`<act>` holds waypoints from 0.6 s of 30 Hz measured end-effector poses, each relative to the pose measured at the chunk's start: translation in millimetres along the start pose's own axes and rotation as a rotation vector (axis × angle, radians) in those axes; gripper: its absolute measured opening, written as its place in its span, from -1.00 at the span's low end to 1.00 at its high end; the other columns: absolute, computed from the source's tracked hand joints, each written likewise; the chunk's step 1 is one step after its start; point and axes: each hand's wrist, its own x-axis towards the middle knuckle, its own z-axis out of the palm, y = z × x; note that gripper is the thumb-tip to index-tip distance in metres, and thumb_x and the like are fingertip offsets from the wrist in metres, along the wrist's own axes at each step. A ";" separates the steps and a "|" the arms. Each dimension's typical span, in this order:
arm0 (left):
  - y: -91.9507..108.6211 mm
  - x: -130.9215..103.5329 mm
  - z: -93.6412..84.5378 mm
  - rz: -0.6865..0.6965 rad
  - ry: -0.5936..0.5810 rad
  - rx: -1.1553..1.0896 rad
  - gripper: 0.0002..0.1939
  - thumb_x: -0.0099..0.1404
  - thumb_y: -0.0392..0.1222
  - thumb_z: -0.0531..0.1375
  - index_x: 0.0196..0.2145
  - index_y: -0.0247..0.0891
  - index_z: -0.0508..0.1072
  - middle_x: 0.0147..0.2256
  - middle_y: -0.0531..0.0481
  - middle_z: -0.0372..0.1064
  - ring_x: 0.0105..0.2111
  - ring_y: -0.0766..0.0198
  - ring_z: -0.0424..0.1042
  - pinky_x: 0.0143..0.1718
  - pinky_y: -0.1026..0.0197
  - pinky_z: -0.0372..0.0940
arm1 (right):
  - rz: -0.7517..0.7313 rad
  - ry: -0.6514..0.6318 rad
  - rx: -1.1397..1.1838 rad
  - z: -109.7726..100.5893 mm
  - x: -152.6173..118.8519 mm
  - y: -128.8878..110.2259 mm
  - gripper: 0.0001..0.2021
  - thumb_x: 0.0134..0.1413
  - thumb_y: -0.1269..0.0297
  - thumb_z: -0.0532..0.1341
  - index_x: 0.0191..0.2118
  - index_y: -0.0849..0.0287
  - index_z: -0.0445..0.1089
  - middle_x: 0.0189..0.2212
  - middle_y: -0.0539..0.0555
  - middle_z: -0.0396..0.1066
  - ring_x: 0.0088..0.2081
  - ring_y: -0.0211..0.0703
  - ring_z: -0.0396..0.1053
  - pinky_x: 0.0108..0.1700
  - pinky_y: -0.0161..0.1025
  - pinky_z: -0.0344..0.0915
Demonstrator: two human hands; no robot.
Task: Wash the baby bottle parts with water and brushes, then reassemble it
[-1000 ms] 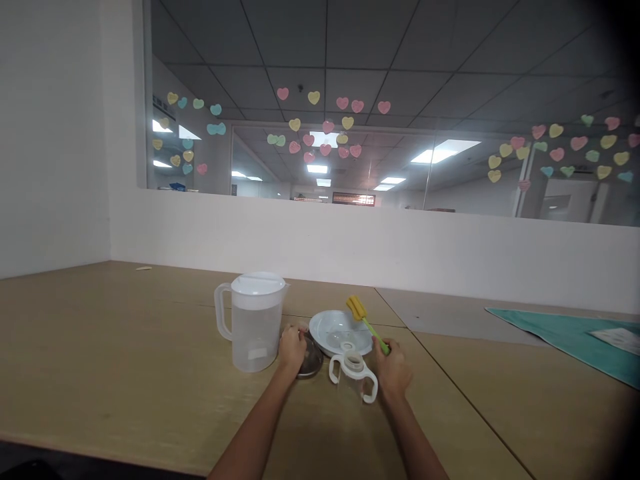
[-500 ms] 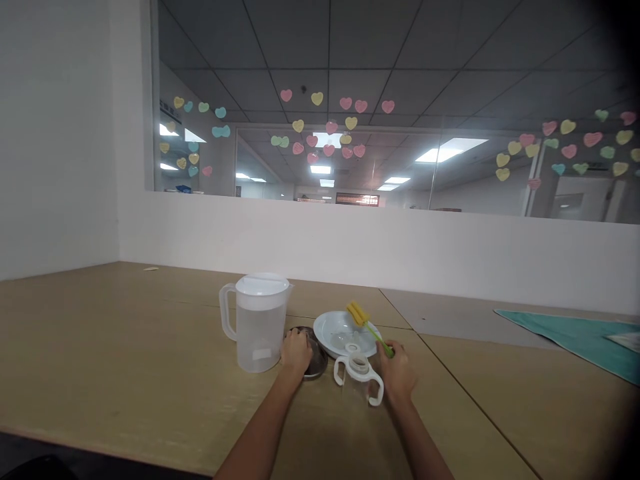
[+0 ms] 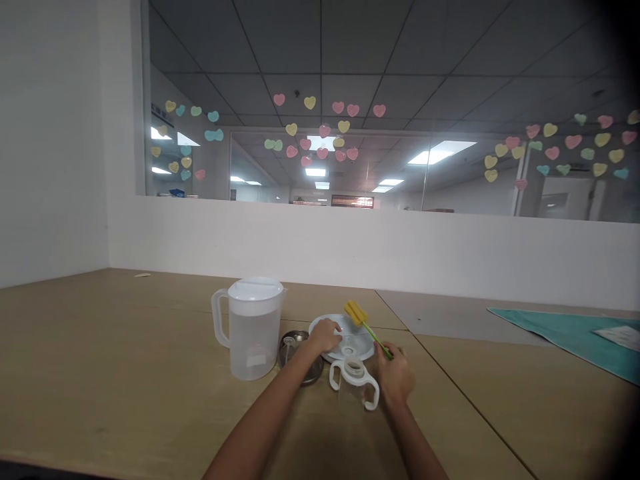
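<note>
My right hand is closed around the green handle of a bottle brush, whose yellow sponge head points up and away over the bowl. Over the left side of the pale blue bowl reaches my left hand, fingers apart and partly hidden, with nothing visible in them. A white ring-like piece sits at the bowl's near side. Between my forearms stands a clear baby bottle with a white two-handled collar and an open top. Left of it, a metal dish holds a small white part with a stem.
A translucent lidded pitcher with liquid stands left of the metal dish. At the right lies a teal cloth with a pale piece on it. A white wall and window rise behind the table.
My left hand has moved right, from the metal dish to the bowl, uncovering the small white part in the dish. My right hand still holds the brush. The view has shifted slightly.
</note>
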 end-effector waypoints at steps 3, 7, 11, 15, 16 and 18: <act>-0.7 11.8 8.9 0.008 -0.110 -0.011 -0.74 0.10 -0.19 0.28 -0.21 -0.24 0.46 -0.15 -0.08 0.40 -0.15 0.16 0.39 -0.09 0.13 0.30 | 0.026 -0.027 0.004 -1.3 -0.1 -0.6 -0.62 0.10 0.02 0.03 -0.27 0.13 0.49 -0.27 0.15 0.44 -0.40 -0.13 0.33 -0.45 -0.29 0.02; 5.3 17.0 17.3 -0.025 -0.164 0.012 -0.75 0.32 -0.11 0.09 -0.10 -0.26 0.36 -0.08 -0.07 0.33 -0.14 0.24 0.37 -0.12 0.07 0.33 | 0.027 -0.044 0.019 -1.8 -0.1 -2.7 -0.63 0.09 0.02 0.05 -0.26 0.15 0.49 -0.27 0.15 0.44 -0.42 -0.16 0.34 -0.47 -0.29 0.01; 11.7 20.2 22.4 -0.061 -0.169 0.040 -0.78 0.03 -0.24 0.34 -0.34 -0.30 0.45 -0.12 -0.11 0.34 -0.21 0.16 0.41 -0.19 0.13 0.32 | 0.055 -0.045 0.016 -3.4 -0.1 -6.2 -0.65 0.07 0.03 0.07 -0.26 0.16 0.48 -0.26 0.13 0.44 -0.42 -0.16 0.34 -0.47 -0.29 0.00; 11.1 19.6 25.2 -0.075 -0.141 0.028 -0.77 -0.07 -0.33 0.37 -0.39 -0.34 0.45 -0.14 -0.14 0.33 -0.28 0.18 0.43 -0.27 0.18 0.31 | 0.073 -0.064 0.024 -5.6 -0.6 -9.0 -0.67 0.07 0.05 0.08 -0.27 0.15 0.48 -0.26 0.13 0.44 -0.44 -0.18 0.33 -0.48 -0.30 -0.03; 10.3 18.9 25.2 -0.077 -0.129 0.017 -0.80 0.02 -0.28 0.34 -0.36 -0.34 0.44 -0.16 -0.12 0.34 -0.29 0.22 0.42 -0.28 0.19 0.32 | 0.076 -0.070 0.024 -5.9 -0.8 -9.4 -0.67 0.07 0.05 0.08 -0.27 0.14 0.48 -0.26 0.13 0.44 -0.45 -0.18 0.32 -0.48 -0.30 -0.04; 8.8 17.2 23.3 -0.083 -0.070 -0.018 -0.85 0.17 -0.21 0.24 -0.30 -0.33 0.42 -0.21 -0.05 0.36 -0.30 0.29 0.40 -0.28 0.19 0.33 | 0.079 -0.078 0.020 -6.2 -1.0 -9.9 -0.68 0.06 0.05 0.09 -0.27 0.13 0.48 -0.26 0.12 0.44 -0.45 -0.18 0.32 -0.49 -0.30 -0.05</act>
